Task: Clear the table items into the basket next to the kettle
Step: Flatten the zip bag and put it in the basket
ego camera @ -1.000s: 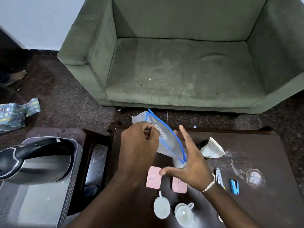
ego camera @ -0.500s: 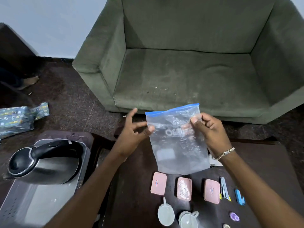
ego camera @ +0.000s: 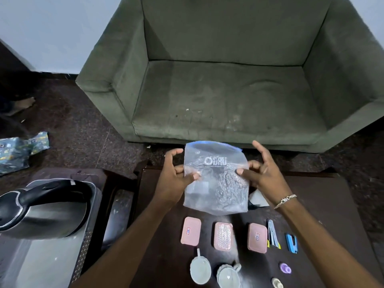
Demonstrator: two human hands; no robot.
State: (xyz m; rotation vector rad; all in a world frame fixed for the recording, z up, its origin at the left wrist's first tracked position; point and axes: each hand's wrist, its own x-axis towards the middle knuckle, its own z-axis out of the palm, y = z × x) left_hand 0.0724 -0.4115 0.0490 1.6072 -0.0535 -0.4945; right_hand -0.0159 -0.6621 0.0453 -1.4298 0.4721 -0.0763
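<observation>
A clear zip bag with a blue seal and white lettering hangs upright above the dark table. My left hand pinches its left edge and my right hand pinches its right edge. Below it lie three pink cases in a row, then nail clippers and a blue stapler. A white lid, a small white cup and a purple ring sit at the near edge. The metal basket holds the kettle at the left.
A green sofa stands beyond the table. A crumpled white paper peeks from behind the bag. A patterned packet lies on the floor at the far left, near another person's foot. A small round cap sits at the bottom edge.
The bag went from edge-on to held flat and upright facing me. Both hands now pinch its sides lower down, and its top has bowed open slightly.
</observation>
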